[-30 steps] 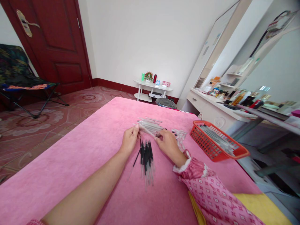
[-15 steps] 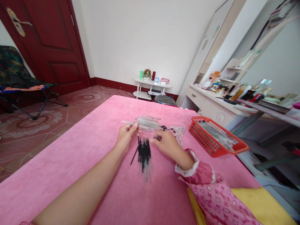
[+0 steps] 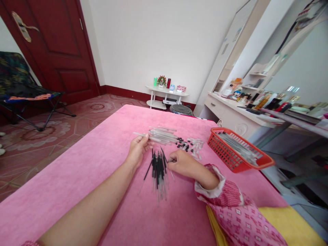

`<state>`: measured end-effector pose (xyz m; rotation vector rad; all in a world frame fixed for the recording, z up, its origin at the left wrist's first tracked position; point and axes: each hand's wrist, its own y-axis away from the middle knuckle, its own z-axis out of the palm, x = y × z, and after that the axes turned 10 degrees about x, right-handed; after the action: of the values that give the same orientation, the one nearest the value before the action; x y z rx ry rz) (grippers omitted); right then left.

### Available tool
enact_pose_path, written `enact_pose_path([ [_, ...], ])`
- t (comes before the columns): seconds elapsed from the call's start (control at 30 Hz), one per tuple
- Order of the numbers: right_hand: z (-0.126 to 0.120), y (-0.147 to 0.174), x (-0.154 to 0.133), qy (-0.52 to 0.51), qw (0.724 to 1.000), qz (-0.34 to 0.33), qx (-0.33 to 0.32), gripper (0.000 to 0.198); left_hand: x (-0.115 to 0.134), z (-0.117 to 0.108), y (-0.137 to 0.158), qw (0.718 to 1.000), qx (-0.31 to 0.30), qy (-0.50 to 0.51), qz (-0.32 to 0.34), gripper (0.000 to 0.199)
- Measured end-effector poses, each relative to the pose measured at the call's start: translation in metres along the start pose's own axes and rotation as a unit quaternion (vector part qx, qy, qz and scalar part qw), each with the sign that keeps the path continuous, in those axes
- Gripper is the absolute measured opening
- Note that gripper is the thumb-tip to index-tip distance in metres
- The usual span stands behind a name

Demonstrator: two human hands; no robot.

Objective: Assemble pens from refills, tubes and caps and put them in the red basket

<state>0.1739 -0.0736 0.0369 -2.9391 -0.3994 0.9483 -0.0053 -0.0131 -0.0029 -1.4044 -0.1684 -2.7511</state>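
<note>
My left hand (image 3: pixel 137 150) is closed around a clear pen barrel (image 3: pixel 139 134), which points out to the left at the edge of a pile of similar clear barrels (image 3: pixel 164 133). Nearer to me lies a bunch of black-inked pen refills (image 3: pixel 159 167), tips facing away. On its right side, my right hand (image 3: pixel 183 161) pinches a single refill (image 3: pixel 163 151), tilted with its tip up and left. Small black plugs (image 3: pixel 186 147) and clear-white pen caps (image 3: pixel 197 146) are scattered beyond the right hand.
An orange-red plastic basket (image 3: pixel 222 154) with long clear pens or barrels in it stands at the table's right. Yellow cloth (image 3: pixel 284 222) lies at the near right. A dressing table (image 3: pixel 228 111) with bottles is beyond the basket. Pink cloth (image 3: pixel 77 181) covers the table.
My right hand has moved slightly nearer to me and now has a refill lifted at the bunch's right side. My left hand keeps its hold on the barrel.
</note>
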Motion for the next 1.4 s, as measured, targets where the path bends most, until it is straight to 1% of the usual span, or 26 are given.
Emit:
enact_pose_path([
  [0.13, -0.010, -0.001, -0.008, -0.049, 0.999, -0.008, 0.011, 0.013, 0.002, -0.001, -0.002, 0.999, 0.015, 0.036, -0.020, 0.020],
  [0.23, -0.013, 0.000, -0.012, -0.065, 0.998, -0.010, 0.014, 0.014, 0.002, -0.002, -0.003, 0.999, 0.020, 0.044, -0.025, 0.019],
  [0.53, -0.012, 0.002, -0.016, -0.069, 0.997, -0.018, -0.025, 0.013, 0.000, 0.000, 0.000, 1.000, -0.030, 0.000, 0.001, 0.026],
  [0.6, -0.015, 0.002, -0.015, -0.084, 0.995, -0.022, -0.044, 0.015, 0.000, 0.000, 0.000, 0.999, -0.036, -0.008, 0.001, 0.027],
  [0.67, -0.019, 0.002, -0.013, -0.115, 0.990, -0.020, -0.076, 0.016, -0.001, 0.000, -0.001, 0.999, -0.041, -0.004, -0.002, 0.026],
  [0.77, -0.030, 0.002, -0.014, -0.176, 0.977, 0.003, -0.117, 0.015, -0.001, 0.000, -0.001, 0.999, -0.054, 0.002, -0.010, 0.023],
  [0.87, -0.040, 0.004, -0.018, -0.235, 0.963, 0.029, -0.127, 0.016, 0.000, 0.001, 0.000, 0.997, -0.067, 0.009, -0.022, 0.023],
  [1.0, -0.040, 0.005, -0.020, -0.268, 0.957, 0.040, -0.104, 0.017, 0.001, 0.002, 0.004, 0.995, -0.087, 0.022, -0.045, 0.022],
  [1.13, -0.035, 0.003, -0.016, -0.260, 0.959, 0.047, -0.100, 0.019, 0.000, 0.003, 0.010, 0.982, -0.167, -0.038, -0.082, 0.022],
  [1.17, -0.035, 0.003, -0.015, -0.263, 0.959, 0.046, -0.094, 0.020, 0.000, 0.003, 0.010, 0.979, -0.177, -0.039, -0.094, 0.020],
  [1.2, -0.036, 0.002, -0.013, -0.269, 0.959, 0.045, -0.078, 0.021, 0.000, 0.004, 0.010, 0.979, -0.175, -0.026, -0.105, 0.018],
  [1.23, -0.039, 0.001, -0.011, -0.278, 0.958, 0.046, -0.051, 0.023, 0.001, 0.004, 0.009, 0.981, -0.159, 0.002, -0.112, 0.014],
  [1.3, -0.045, 0.000, -0.004, -0.295, 0.953, 0.055, 0.030, 0.025, 0.003, 0.003, 0.006, 0.985, -0.100, 0.081, -0.118, 0.007],
  [1.37, -0.052, -0.003, 0.006, -0.291, 0.948, 0.069, 0.109, 0.025, 0.007, 0.002, 0.001, 0.980, -0.030, 0.154, -0.124, 0.011],
  [1.4, -0.055, -0.004, 0.012, -0.277, 0.949, 0.073, 0.133, 0.025, 0.008, 0.001, -0.001, 0.975, 0.000, 0.179, -0.130, 0.014],
])
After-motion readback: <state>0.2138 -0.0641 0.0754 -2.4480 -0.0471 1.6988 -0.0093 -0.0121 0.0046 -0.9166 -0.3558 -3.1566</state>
